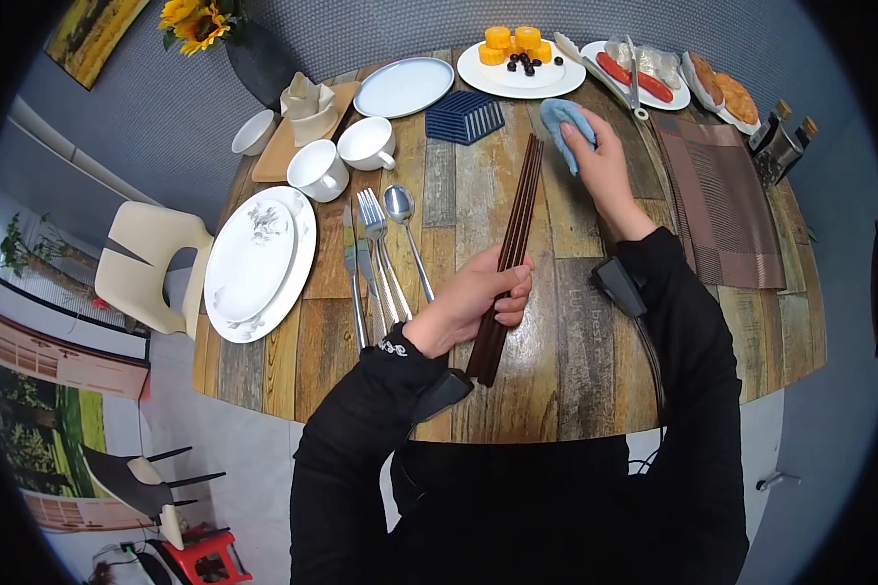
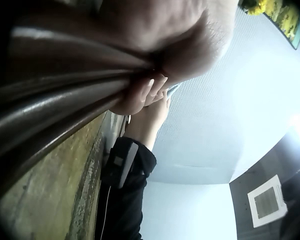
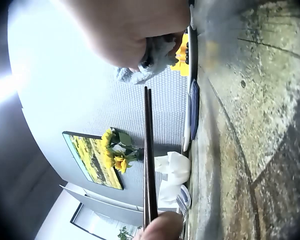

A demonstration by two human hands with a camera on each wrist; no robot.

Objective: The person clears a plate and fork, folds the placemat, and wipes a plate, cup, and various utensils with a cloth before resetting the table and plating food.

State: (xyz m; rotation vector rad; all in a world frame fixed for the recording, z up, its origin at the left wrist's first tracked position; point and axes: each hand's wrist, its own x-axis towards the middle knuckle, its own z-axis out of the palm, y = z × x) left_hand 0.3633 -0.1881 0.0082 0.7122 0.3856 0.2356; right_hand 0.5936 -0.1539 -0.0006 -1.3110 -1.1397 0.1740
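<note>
From afar I see the left hand [image 1: 480,295] clamp chopsticks [image 1: 520,210] above the table [image 1: 580,395], toward its near edge; the right hand [image 1: 607,168] pinches a blue cloth [image 1: 557,119]. Too loose squeeze could let chopsticks slip.

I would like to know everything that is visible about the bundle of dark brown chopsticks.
The slender, dark brown chopsticks look like polished wood with a soft shine. Several lie side by side; the exact number is hard to tell. The bare left hand grips them around the middle, its thumb across them. They slant over the brown patchwork wooden table, thicker ends toward the person, thinner tips near the light blue cloth.
</note>
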